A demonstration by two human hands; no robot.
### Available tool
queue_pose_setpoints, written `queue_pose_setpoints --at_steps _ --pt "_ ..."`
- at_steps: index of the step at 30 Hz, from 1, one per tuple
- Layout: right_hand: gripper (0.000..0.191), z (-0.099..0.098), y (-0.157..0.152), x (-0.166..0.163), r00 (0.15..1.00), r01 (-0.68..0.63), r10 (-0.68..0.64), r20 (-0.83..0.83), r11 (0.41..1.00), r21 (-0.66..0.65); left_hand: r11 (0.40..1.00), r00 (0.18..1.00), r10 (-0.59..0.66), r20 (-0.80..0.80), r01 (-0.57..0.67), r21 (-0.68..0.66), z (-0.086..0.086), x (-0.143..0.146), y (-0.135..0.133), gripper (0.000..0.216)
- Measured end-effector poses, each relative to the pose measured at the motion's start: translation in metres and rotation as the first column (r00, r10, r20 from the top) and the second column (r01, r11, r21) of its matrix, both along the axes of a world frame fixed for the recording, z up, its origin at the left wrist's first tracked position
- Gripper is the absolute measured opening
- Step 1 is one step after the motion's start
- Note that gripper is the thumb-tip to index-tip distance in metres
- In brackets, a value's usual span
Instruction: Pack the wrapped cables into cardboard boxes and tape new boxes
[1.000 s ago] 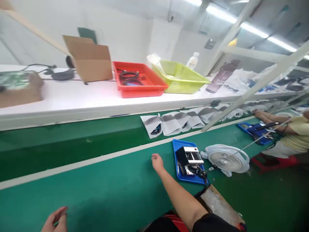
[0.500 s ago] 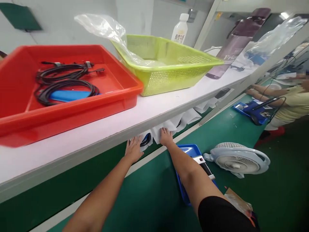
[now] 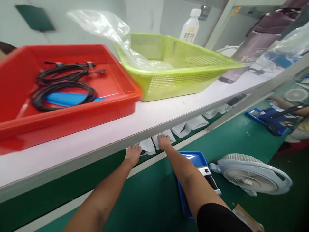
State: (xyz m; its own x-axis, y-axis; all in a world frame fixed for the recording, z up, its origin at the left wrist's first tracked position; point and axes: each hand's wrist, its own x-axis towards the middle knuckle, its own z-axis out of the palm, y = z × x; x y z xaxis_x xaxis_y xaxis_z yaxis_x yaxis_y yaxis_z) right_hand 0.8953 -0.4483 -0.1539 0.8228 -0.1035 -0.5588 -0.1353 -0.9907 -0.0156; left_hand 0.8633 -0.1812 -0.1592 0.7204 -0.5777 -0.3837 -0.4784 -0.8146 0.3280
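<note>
Both my arms reach forward under the white shelf (image 3: 149, 119). My left hand (image 3: 132, 153) rests on a white packet (image 3: 147, 146) lying on the green belt (image 3: 145, 196); its fingertips are hidden under the shelf edge. My right hand (image 3: 164, 141) lies flat on the neighbouring white packet (image 3: 169, 135), fingers forward. More white packets (image 3: 190, 125) lie in a row to the right along the belt.
On the shelf stand a red tray (image 3: 116, 106) with black cables and a blue item, a lime basket (image 3: 183, 80) with a plastic bag, and a white bottle (image 3: 190, 29). A blue tray (image 3: 193, 159) with a device and a white fan (image 3: 253, 175) lie right. Another person's arm (image 3: 285, 104) works far right.
From apart over the belt, both my hands moved forward under the shelf onto the white packets. My view closed in on the shelf.
</note>
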Motion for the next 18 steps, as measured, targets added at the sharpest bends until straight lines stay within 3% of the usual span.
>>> queue_pose_setpoints --at_steps 4,7,9,11,13,16,18 --pt "0.046 0.037 0.024 -0.011 1.000 0.000 0.000 0.031 1.000 0.016 0.989 0.991 0.136 -0.006 -0.136 -0.050 0.052 -0.022 0.046 0.052" --pt "0.044 0.066 0.053 -0.027 0.998 -0.049 0.047 0.049 0.998 0.034 0.896 0.904 0.422 -0.067 -0.427 -0.118 0.104 -0.077 0.091 0.042" --pt "0.046 0.080 0.074 -0.053 0.995 -0.022 0.014 0.097 0.996 0.086 0.755 0.771 0.624 -0.129 -0.637 -0.155 0.139 -0.141 0.119 0.034" --pt "0.056 0.087 0.093 -0.090 0.984 0.054 -0.085 0.159 0.981 0.188 0.568 0.598 0.779 -0.186 -0.800 -0.193 0.171 -0.220 0.142 0.031" --pt "0.067 0.087 0.110 -0.130 0.978 0.042 -0.100 0.181 0.952 0.302 0.368 0.415 0.883 -0.221 -0.902 -0.225 0.196 -0.309 0.164 0.032" --pt "0.070 0.093 0.149 -0.195 0.991 -0.096 0.052 0.124 0.919 0.384 0.096 0.145 0.968 -0.206 -0.969 -0.229 0.228 -0.452 0.195 0.035" --pt "0.075 0.111 0.186 -0.249 0.980 -0.200 0.186 0.074 0.890 0.409 -0.050 -0.020 0.988 -0.154 -0.981 -0.190 0.246 -0.552 0.208 0.034"
